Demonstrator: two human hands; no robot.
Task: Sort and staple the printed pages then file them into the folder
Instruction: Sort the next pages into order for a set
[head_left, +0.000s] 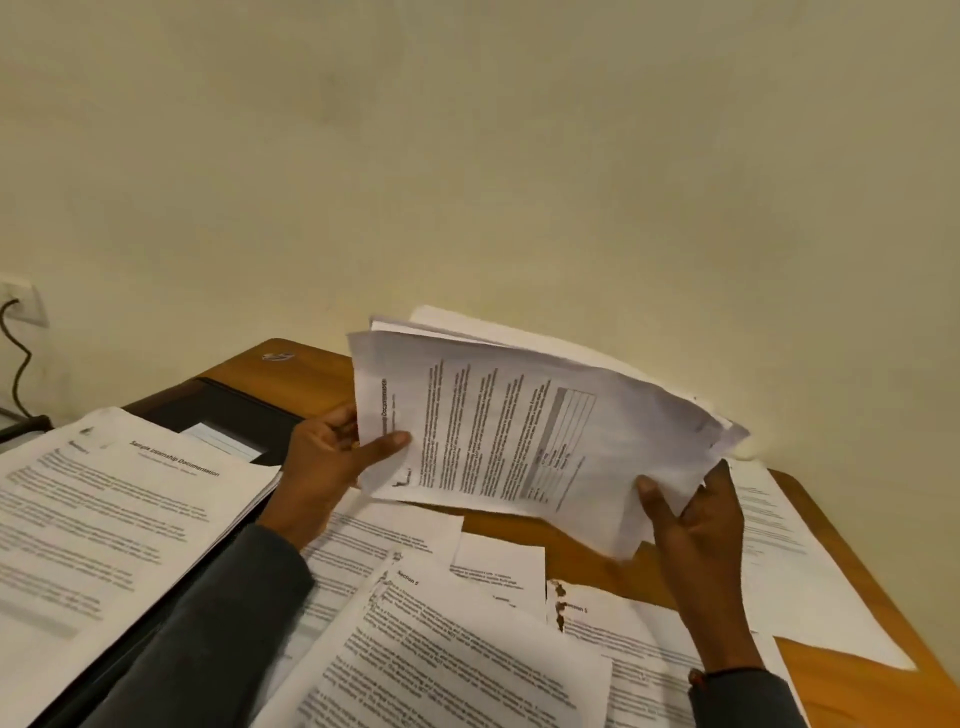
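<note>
Head view: a sheaf of printed pages (519, 431) hangs above the desk (597, 551), the left hand (332, 457) pinching its nine o'clock edge and the right hand (691, 519) pinching four o'clock, probably to square it. Loose pages (441, 649) litter six o'clock, unsorted.

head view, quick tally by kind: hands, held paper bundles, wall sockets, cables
hands: 2 (left hand, right hand)
held paper bundle: 1
wall socket: 1
cable: 1
total: 5
</note>
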